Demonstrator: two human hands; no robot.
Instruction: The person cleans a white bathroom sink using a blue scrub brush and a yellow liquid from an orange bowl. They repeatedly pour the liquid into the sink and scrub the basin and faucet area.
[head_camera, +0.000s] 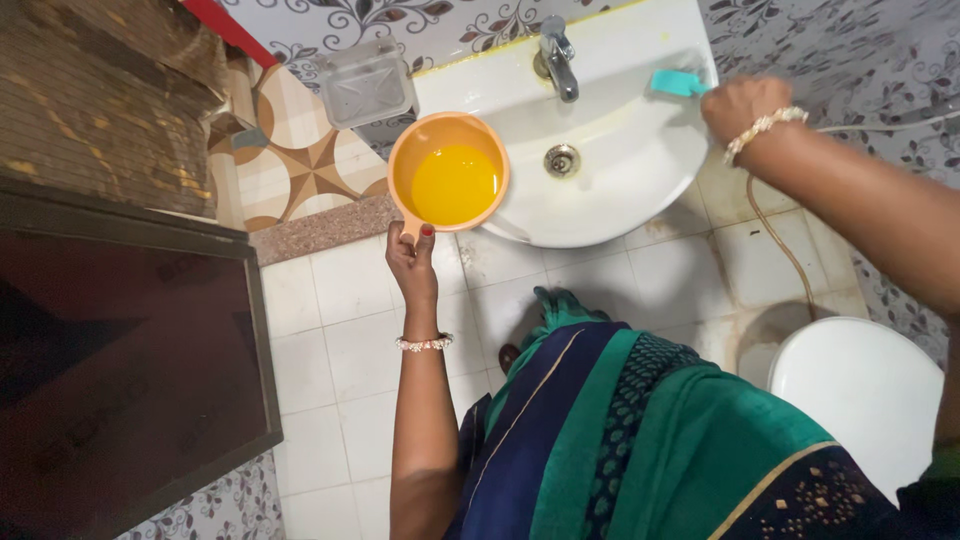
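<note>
My left hand (412, 262) grips the handle of an orange plastic mug (449, 172) that holds liquid, at the left rim of the white wash basin (620, 185). My right hand (741, 104) is closed on a teal scrub brush (677, 83) that rests on the basin's back right rim. A metal tap (557, 55) stands at the back of the basin, with the drain (562, 159) below it. Both wrists wear bead bracelets.
A clear soap dish (364, 81) hangs on the patterned wall left of the basin. A white toilet lid (858, 385) lies at the lower right, with a thin hose (778, 235) beside it. A dark door (120, 340) fills the left. White floor tiles lie below.
</note>
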